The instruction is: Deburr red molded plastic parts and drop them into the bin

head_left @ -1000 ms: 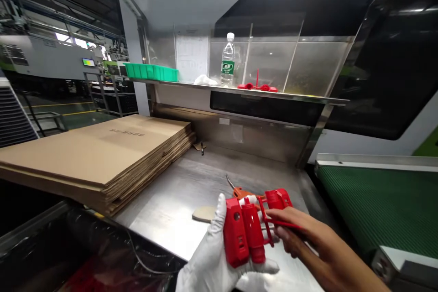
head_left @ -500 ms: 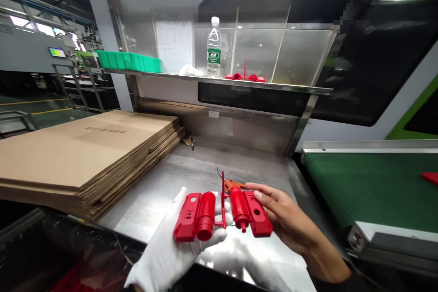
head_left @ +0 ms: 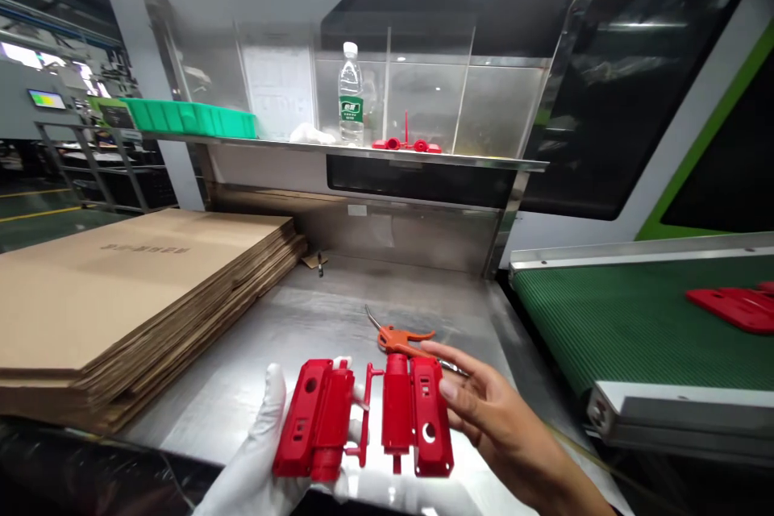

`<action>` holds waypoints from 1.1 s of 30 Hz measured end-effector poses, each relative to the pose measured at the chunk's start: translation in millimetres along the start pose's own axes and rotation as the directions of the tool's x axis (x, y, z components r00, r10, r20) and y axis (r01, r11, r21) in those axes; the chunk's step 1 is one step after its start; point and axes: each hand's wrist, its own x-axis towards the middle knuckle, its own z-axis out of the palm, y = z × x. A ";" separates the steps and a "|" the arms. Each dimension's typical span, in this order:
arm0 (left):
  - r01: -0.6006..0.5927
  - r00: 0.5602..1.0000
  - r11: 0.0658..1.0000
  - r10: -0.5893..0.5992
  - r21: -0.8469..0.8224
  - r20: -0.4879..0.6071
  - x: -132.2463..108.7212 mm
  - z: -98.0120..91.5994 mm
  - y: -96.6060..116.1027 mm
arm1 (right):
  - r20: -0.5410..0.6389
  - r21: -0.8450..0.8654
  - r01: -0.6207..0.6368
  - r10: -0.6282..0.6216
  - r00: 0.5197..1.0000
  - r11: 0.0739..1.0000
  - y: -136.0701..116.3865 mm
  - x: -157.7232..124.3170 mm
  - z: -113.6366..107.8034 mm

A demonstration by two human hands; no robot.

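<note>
A red moulded plastic part (head_left: 330, 419), two halves joined by a thin runner, is held up over the metal table. Under its left half lies my left hand (head_left: 257, 451) in a white glove, thumb raised beside the part and fingers behind it. My bare right hand (head_left: 489, 411) grips the outer edge of the right half between thumb and fingers. Just behind the part, an orange air blow gun (head_left: 396, 338) with a bent metal nozzle rests on the table (head_left: 290, 322).
Cardboard sheets (head_left: 139, 282) are stacked on the left. A shelf (head_left: 272, 147) carries a green tray (head_left: 190, 119), a water bottle (head_left: 351, 101) and a red part (head_left: 406, 145). On the right, a green conveyor (head_left: 605, 322) bears red pieces (head_left: 731, 306).
The red part has turned to show different faces and sits lower and further left. Both hands moved with it. The view has shifted right, showing more red pieces on the conveyor.
</note>
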 end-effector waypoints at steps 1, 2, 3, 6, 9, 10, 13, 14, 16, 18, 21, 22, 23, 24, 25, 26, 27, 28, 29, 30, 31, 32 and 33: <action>0.003 1.000 1.000 -0.003 -0.029 0.008 0.2 2.0 -2.3 | 0.011 0.001 0.017 -0.017 1.000 1.000 0.8 -2.3 -1.9; -0.023 1.000 0.999 0.023 -0.037 0.009 1.4 3.4 -5.5 | 0.020 -0.006 0.034 -0.034 0.999 0.999 2.3 -4.3 -4.0; -0.073 0.997 0.997 0.073 -0.024 0.015 3.7 4.2 -9.5 | 0.018 -0.020 0.050 -0.049 0.999 0.999 4.4 -6.0 -6.4; -0.189 0.980 0.974 0.180 0.121 0.084 14.0 4.2 -23.7 | -0.037 -0.089 0.087 -0.090 0.995 0.992 13.7 -9.2 -16.4; -0.190 0.980 0.953 0.169 0.237 0.104 19.1 5.0 -36.1 | -0.103 -0.131 0.109 -0.123 0.987 0.985 22.6 -12.6 -31.2; -0.200 0.979 0.941 0.179 0.273 0.098 18.2 6.4 -39.1 | -0.118 -0.145 0.116 -0.134 0.984 0.983 24.5 -14.5 -37.0; -0.274 0.962 0.893 0.256 0.356 0.099 11.3 15.1 -44.5 | -0.158 -0.243 0.123 -0.165 0.974 0.962 26.9 -22.5 -54.9; -0.320 0.947 0.868 0.304 0.380 0.103 9.4 18.8 -45.4 | -0.161 -0.300 0.128 -0.182 0.970 0.945 26.9 -25.3 -60.1; -0.431 0.897 0.791 0.428 0.434 0.110 7.9 24.7 -45.8 | -0.153 -0.392 0.147 -0.222 0.963 0.908 26.7 -29.9 -67.4; -0.564 0.799 0.629 0.579 0.534 0.163 9.1 26.2 -44.0 | -0.140 -0.390 0.196 -0.268 0.953 0.900 27.4 -32.9 -69.2; -0.712 0.609 0.224 0.669 0.666 0.425 12.0 18.9 -38.3 | -0.171 -0.230 0.220 -0.262 0.950 0.948 31.0 -34.0 -62.9; -0.741 0.553 0.079 0.635 0.667 0.539 13.0 15.1 -36.3 | -0.197 -0.155 0.189 -0.217 0.956 0.970 32.5 -33.2 -59.6; -0.756 0.521 -0.027 0.580 0.654 0.626 14.2 11.2 -34.8 | -0.223 -0.071 0.144 -0.156 0.962 0.987 34.0 -31.8 -56.3; -0.762 0.504 -0.103 0.527 0.640 0.684 15.8 7.7 -34.2 | -0.240 0.007 0.090 -0.085 0.967 0.996 35.2 -30.0 -53.4; -0.760 0.501 -0.148 0.486 0.632 0.716 17.8 4.6 -34.6 | -0.244 0.064 0.035 -0.018 0.970 0.997 36.1 -27.7 -50.9; -0.756 0.496 -0.170 0.482 0.632 0.722 20.1 2.2 -36.2 | -0.235 0.093 -0.013 0.034 0.971 0.996 36.7 -25.3 -49.1; -0.748 0.490 -0.163 0.517 0.643 0.702 22.5 0.3 -38.8 | -0.218 0.095 -0.047 0.067 0.974 0.994 37.1 -23.0 -47.7; -0.743 0.482 -0.125 0.583 0.658 0.655 24.6 -1.0 -42.3 | -0.205 0.077 -0.067 0.081 0.975 0.995 37.3 -20.9 -46.7; -0.732 0.489 -0.041 0.664 0.680 0.566 26.0 -1.9 -46.1 | -0.205 0.057 -0.079 0.089 0.975 0.995 37.4 -19.2 -45.8; -0.708 0.531 0.101 0.728 0.699 0.433 26.4 -2.5 -49.7 | -0.215 0.045 -0.078 0.086 0.973 0.996 37.6 -17.9 -44.7; -0.663 0.607 0.288 0.747 0.691 0.271 25.7 -2.6 -52.6 | -0.232 0.044 -0.063 0.071 0.970 0.997 37.8 -16.9 -43.4; -0.596 0.698 0.486 0.707 0.639 0.114 23.8 -2.4 -54.4 | -0.252 0.045 -0.042 0.052 0.966 0.998 38.1 -16.1 -41.6; -0.512 0.784 0.654 0.621 0.557 -0.007 20.9 -1.7 -54.9 | -0.273 0.042 -0.024 0.034 0.962 0.999 38.5 -15.5 -39.5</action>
